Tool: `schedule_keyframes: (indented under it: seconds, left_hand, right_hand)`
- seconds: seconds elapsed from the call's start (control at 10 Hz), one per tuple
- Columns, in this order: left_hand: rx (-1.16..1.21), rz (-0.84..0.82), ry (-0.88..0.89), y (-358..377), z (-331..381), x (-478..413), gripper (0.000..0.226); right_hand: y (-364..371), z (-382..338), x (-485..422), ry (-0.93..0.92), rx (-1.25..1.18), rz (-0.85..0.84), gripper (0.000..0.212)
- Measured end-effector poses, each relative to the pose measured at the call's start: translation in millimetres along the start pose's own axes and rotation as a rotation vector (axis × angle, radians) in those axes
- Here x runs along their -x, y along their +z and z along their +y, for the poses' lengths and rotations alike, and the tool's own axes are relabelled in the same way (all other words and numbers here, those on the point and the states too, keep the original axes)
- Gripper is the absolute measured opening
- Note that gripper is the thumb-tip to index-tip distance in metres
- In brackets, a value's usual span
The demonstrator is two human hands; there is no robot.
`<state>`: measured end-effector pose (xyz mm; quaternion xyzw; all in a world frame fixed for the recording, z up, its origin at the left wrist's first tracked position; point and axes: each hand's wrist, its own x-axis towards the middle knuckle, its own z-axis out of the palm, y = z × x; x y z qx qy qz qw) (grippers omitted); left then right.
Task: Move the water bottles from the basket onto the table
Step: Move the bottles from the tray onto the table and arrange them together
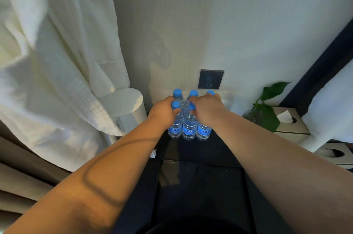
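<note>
Evidently the left hand (pixel 163 112) is clasping the neck of one of the water bottles (pixel 189 128) and the right hand (pixel 207 110) is clutching another. They're standing clustered on the dark surface (pixel 200 149), probably full, heavy and slippery-sided.

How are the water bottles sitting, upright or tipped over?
Upright: the water bottles stand on the dark table, blue caps uppermost, labels level. The left hand and right hand grip front ones near the caps.

Bottles (pixel 189 128) stand on the table (pixel 200 150) before the socket (pixel 210 79); robe (pixel 57 61) left, plant (pixel 267 115) right.
</note>
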<state>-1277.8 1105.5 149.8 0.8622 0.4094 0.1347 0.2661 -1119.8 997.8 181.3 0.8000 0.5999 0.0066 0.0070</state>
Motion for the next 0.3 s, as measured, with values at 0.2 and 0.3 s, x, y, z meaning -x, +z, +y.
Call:
schedule_keyframes:
  seconds: [0.2, 0.3]
  left_hand:
    - [-0.006, -0.005, -0.024, 1, 0, 9, 0.029]
    - [-0.024, -0.025, -0.051, 2, 1, 16, 0.042]
  right_hand:
    - [-4, 3, 10, 0.037, -0.099, 0.072, 0.046]
    - [-3, 9, 18, 0.083, -0.123, 0.147, 0.044]
